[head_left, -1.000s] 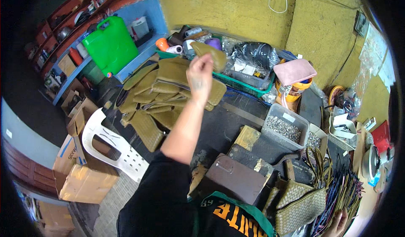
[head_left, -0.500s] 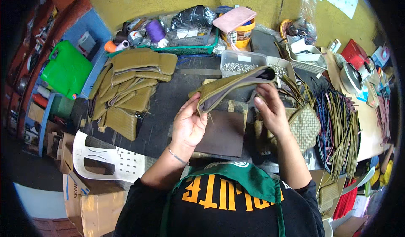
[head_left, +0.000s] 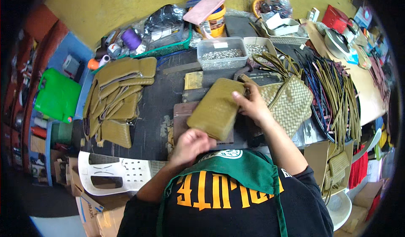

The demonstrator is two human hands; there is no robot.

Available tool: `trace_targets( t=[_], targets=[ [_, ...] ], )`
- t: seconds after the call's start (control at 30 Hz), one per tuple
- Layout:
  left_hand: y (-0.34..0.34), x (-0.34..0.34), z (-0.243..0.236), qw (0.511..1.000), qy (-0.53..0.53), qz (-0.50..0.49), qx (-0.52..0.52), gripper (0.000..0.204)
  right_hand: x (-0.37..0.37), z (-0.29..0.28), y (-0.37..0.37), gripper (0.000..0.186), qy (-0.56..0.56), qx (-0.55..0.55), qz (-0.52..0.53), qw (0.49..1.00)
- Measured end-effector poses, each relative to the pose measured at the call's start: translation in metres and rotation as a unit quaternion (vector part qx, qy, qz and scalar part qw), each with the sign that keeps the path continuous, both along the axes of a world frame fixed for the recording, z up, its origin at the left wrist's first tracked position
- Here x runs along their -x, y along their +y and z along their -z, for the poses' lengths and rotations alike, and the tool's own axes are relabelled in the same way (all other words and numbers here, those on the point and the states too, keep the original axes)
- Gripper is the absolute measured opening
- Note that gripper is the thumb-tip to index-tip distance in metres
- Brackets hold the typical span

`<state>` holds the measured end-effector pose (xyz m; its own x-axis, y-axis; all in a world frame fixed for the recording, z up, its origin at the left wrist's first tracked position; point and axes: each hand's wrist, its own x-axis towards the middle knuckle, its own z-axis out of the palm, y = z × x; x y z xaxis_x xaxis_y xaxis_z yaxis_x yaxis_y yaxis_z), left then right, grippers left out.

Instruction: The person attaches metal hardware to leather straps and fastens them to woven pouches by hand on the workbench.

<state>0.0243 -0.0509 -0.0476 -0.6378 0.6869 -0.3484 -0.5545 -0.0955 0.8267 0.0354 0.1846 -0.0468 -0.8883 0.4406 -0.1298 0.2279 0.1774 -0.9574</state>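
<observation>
An olive-green woven pouch (head_left: 217, 108) is tilted above the work table, its flat side facing up. My right hand (head_left: 255, 104) grips its right edge, with the thumb on top. At the pouch's lower left corner is my left hand (head_left: 192, 146), its fingers smeared by motion; whether they touch the pouch I cannot make out. Partly under the pouch lies a flat brown board (head_left: 181, 117). Just right of my right hand rests a larger basket-woven olive bag (head_left: 291, 104) with straps.
A pile of olive pouches (head_left: 118, 93) lies to the left. Behind are clear tubs of small metal parts (head_left: 221, 55), a green basket (head_left: 168, 47) and a yellow bucket (head_left: 213, 24). Bundled straps (head_left: 333, 98) lie at right; a white chair (head_left: 114, 173) stands at front left.
The pouch has come down nearer to me and turned from its opening edge to its flat side. My left hand has moved down to its lower corner; my right hand still holds the other side.
</observation>
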Motion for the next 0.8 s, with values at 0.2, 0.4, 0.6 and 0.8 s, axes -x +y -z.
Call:
trace_targets(
  t=[0.2,0.4,0.6,0.8],
  targets=[
    [-0.001,0.025,-0.067,0.918,0.379,0.083,0.085,0.012,0.009,0.024,-0.019,0.043,0.143,-0.25,-0.038,0.957],
    [0.057,0.11,-0.062,0.632,0.745,0.051,0.207,0.03,-0.014,-0.013,-0.053,0.028,0.283,-0.32,-0.141,0.893],
    [0.068,0.127,-0.077,0.745,0.586,0.288,0.136,0.031,-0.028,-0.049,-0.029,0.026,0.296,-0.318,-0.183,0.882],
    [0.07,0.121,-0.08,0.721,0.631,0.264,0.11,0.029,0.01,-0.069,0.001,0.028,0.298,-0.286,-0.194,0.89]
  ],
)
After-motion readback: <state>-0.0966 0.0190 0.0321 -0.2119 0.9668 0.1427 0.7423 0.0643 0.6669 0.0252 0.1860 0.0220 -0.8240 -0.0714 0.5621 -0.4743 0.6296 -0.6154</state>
